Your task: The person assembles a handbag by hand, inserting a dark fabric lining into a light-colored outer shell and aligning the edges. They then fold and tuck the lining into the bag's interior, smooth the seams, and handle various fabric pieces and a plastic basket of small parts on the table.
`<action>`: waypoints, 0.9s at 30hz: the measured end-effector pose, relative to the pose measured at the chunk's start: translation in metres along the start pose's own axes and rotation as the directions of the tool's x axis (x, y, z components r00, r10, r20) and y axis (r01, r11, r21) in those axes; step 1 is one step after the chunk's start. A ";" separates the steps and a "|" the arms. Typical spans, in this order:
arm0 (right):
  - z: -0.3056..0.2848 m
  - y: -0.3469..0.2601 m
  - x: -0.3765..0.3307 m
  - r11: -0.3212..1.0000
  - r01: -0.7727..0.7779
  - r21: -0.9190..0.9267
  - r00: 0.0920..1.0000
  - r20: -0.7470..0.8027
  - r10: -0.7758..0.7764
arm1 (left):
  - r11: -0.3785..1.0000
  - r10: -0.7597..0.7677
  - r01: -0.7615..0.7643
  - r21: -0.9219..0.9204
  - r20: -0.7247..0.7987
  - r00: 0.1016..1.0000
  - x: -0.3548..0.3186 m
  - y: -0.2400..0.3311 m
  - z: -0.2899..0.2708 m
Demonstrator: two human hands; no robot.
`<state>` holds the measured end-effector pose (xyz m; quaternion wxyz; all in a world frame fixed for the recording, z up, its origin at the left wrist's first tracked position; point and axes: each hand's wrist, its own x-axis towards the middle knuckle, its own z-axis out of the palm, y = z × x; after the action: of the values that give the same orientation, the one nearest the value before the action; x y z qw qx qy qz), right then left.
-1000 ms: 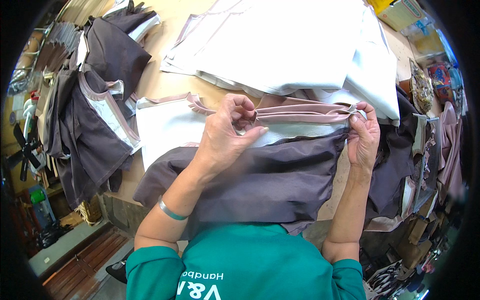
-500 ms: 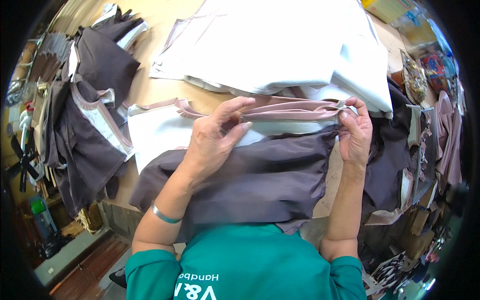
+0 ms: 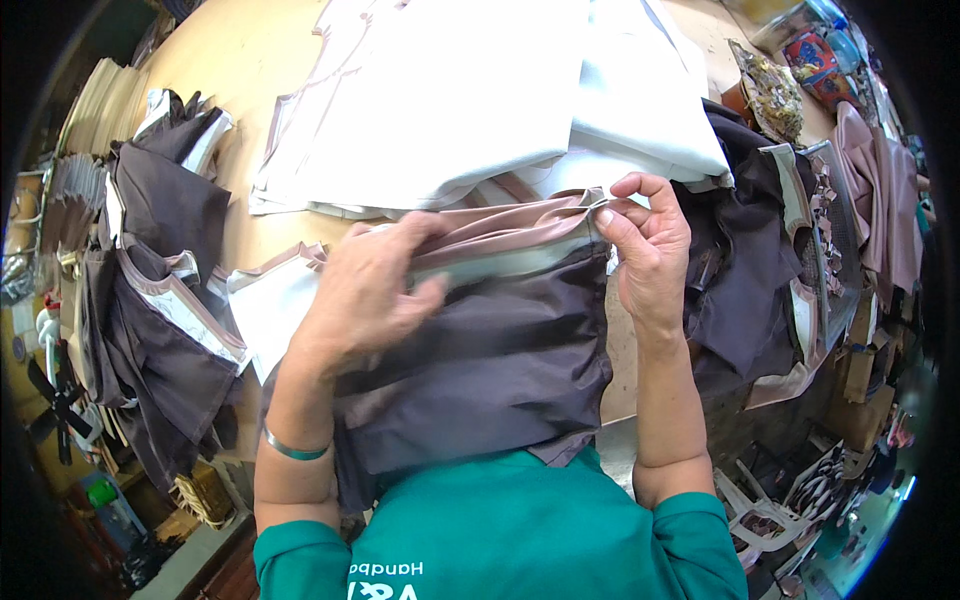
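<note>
A dark brown fabric panel [image 3: 490,350] hangs over the table's near edge towards my green shirt. Along its far edge runs a folded dusty-pink strip [image 3: 500,225] with a pale backing. At the strip's right end, my right hand [image 3: 650,250] pinches the corner between thumb and fingertips. My left hand [image 3: 370,285] is over the strip's left part, fingers and thumb apart and smeared by motion; whether it touches the strip is hard to see. Partly behind that hand lies a white piece [image 3: 270,300] with pink trim.
Large white sheets [image 3: 430,110] with pink edges cover the far table. Dark brown trimmed pieces lie in a pile [image 3: 170,210] on the left and another pile [image 3: 740,280] on the right. Pink material [image 3: 880,190] hangs at far right, near a container of scraps [image 3: 768,95].
My left hand has moved left and nearer along the strip. The right hand keeps its pinch on the strip's end. The whole view has shifted, with the table contents sitting further left.
</note>
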<state>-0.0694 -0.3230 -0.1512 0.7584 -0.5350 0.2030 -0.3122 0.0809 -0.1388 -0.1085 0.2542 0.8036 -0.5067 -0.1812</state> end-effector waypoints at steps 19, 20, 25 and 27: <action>0.003 -0.014 -0.007 0.997 -0.040 -0.066 0.995 0.083 0.046 | 0.951 -0.039 0.052 -0.304 0.048 0.998 0.037 0.045 0.022; 0.002 -0.014 -0.007 0.995 -0.041 -0.086 0.995 0.087 0.049 | 0.957 0.011 -0.019 -0.291 -0.028 1.000 0.037 0.044 0.025; 0.007 -0.014 -0.010 0.951 0.157 -0.267 0.987 0.085 -0.139 | 0.860 0.032 -0.053 -0.508 -0.050 0.998 0.037 0.036 0.035; 0.006 -0.014 -0.010 0.901 0.266 -0.342 0.963 0.130 -0.235 | 0.885 -0.018 0.031 -0.464 0.033 0.999 0.038 0.041 0.028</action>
<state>-0.0763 -0.3156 -0.1369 0.6102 -0.6980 0.1533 -0.3420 0.0523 -0.1942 -0.1077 0.4295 0.7233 -0.4419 -0.3114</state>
